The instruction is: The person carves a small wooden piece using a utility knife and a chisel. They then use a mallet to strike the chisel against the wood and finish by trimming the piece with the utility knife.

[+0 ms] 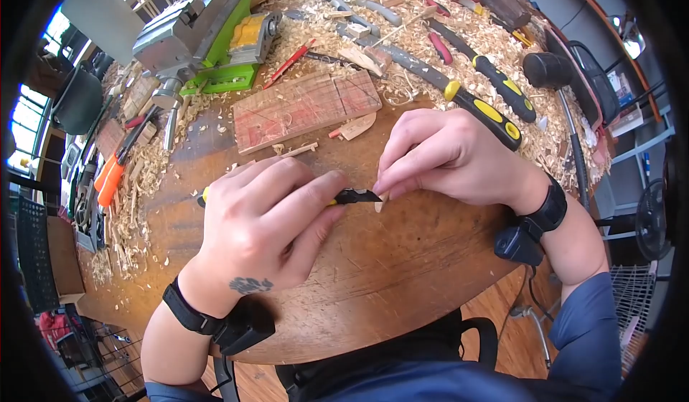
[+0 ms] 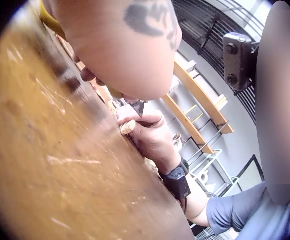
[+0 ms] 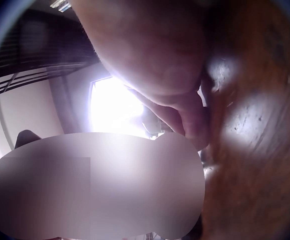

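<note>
In the head view the left hand (image 1: 262, 219) grips a yellow-and-black knife, its fingers curled round the handle. The dark blade (image 1: 359, 196) points right, its tip at a small pale wood piece (image 1: 380, 204). The right hand (image 1: 459, 159) pinches that piece between thumb and fingers, just over the wooden table (image 1: 359, 280). The left wrist view shows the piece's pale round end (image 2: 128, 127) at the right hand (image 2: 157, 140), with the left hand (image 2: 120, 55) close above. In the right wrist view the right hand (image 3: 155, 55) hides the knife and the piece.
Behind the hands lies a red-marked board (image 1: 305, 108) with a wood offcut (image 1: 357, 126) beside it. A vise (image 1: 190, 36) stands back left. Wood shavings, yellow-and-black handled tools (image 1: 488, 119) and a black mallet (image 1: 547, 70) cover the back right. Orange-handled pliers (image 1: 110, 180) lie left.
</note>
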